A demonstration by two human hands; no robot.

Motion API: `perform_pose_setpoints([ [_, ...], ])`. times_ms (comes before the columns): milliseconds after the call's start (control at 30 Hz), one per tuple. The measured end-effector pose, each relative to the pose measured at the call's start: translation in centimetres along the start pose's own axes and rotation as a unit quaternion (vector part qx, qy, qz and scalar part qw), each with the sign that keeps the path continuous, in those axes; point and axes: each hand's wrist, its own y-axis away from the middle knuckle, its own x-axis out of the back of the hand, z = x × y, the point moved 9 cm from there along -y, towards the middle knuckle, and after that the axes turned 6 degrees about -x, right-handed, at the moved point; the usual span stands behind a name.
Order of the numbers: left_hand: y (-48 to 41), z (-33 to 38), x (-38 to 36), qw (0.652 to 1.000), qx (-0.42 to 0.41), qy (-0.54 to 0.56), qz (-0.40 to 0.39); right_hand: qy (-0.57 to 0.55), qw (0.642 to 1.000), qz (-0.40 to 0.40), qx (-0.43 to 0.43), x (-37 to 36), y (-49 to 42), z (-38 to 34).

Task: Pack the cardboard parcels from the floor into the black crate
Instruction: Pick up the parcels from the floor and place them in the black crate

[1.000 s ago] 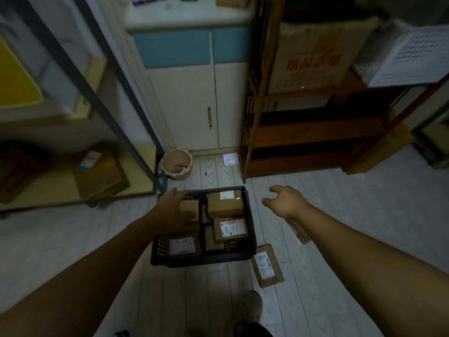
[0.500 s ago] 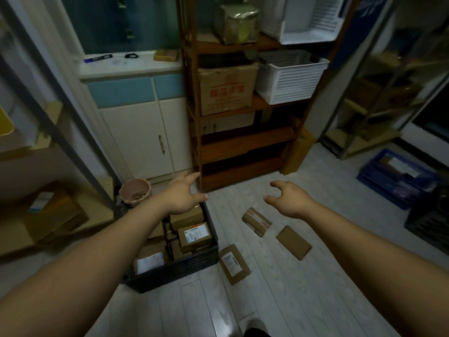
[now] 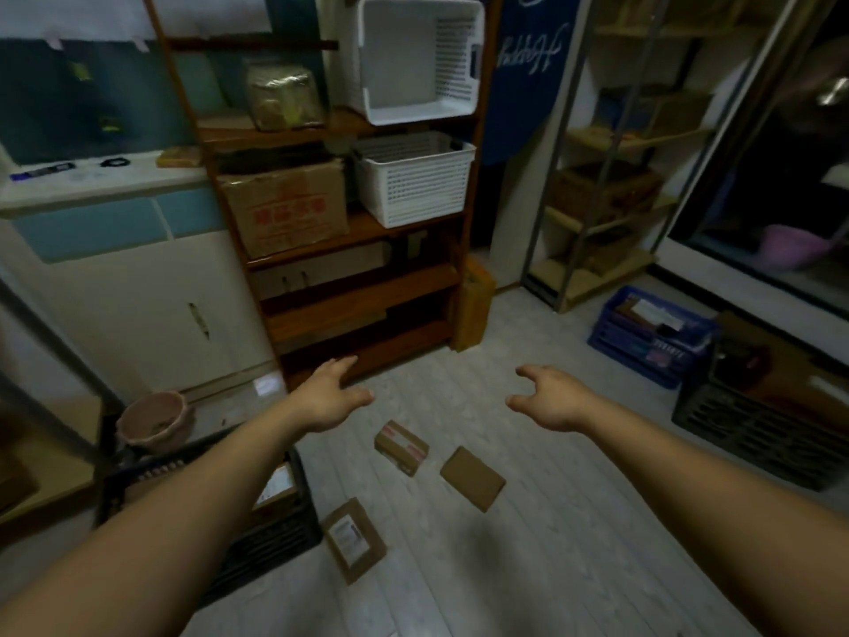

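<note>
Three cardboard parcels lie on the pale floor: one with red tape [image 3: 401, 447], a plain flat one [image 3: 472, 478] to its right, and a labelled one [image 3: 353, 538] beside the crate. The black crate [image 3: 275, 535] stands at lower left, mostly hidden by my left forearm; a labelled parcel [image 3: 276, 487] shows inside it. My left hand [image 3: 327, 397] hovers above the floor with fingers spread and holds nothing. My right hand [image 3: 549, 398] hovers further right, fingers loosely curved, empty. Both hands are above and beyond the floor parcels.
A wooden shelf unit [image 3: 358, 287] with a large carton and white baskets [image 3: 413, 177] stands ahead. A pink pot [image 3: 154, 420] sits left of the crate. A blue crate [image 3: 643, 333] and another black crate [image 3: 753, 429] stand at right.
The view has lifted and swung right, away from the black crate. My left hand left the crate and rose; both hands now hover empty over the floor parcels.
</note>
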Motion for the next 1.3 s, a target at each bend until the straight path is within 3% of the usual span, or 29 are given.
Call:
perform_pose_setpoints([
  [267,-4.8,5.5,-7.2,0.998,-0.004,0.001,-0.064,-0.032,0.998,-0.058,-0.014,-0.2,-5.1,7.8],
  [567,-17.2,3.8,-7.9,0.994,0.013,-0.011,-0.106,-0.006,0.987,-0.148,-0.061,-2.2,-15.4,10.7],
  [833,-28.0,5.5,-9.6,0.992,0.039,0.029,-0.114,0.017,0.984,-0.160,-0.074,1.3,-24.8,12.5],
  [1067,-31.3,4.5,-13.1,0.986,0.130,0.063,-0.085,0.070,0.976,-0.207,0.020,0.2,-34.3,11.5],
  [1200,-32.6,3.3,-17.0,0.972,0.206,0.103,-0.040,0.152,0.951,-0.253,0.089,-2.5,-39.8,12.9],
  [1300,-33.2,3.0,-22.8,0.957,0.262,0.109,-0.062,0.240,0.919,-0.289,0.121,-5.4,-43.4,16.2],
])
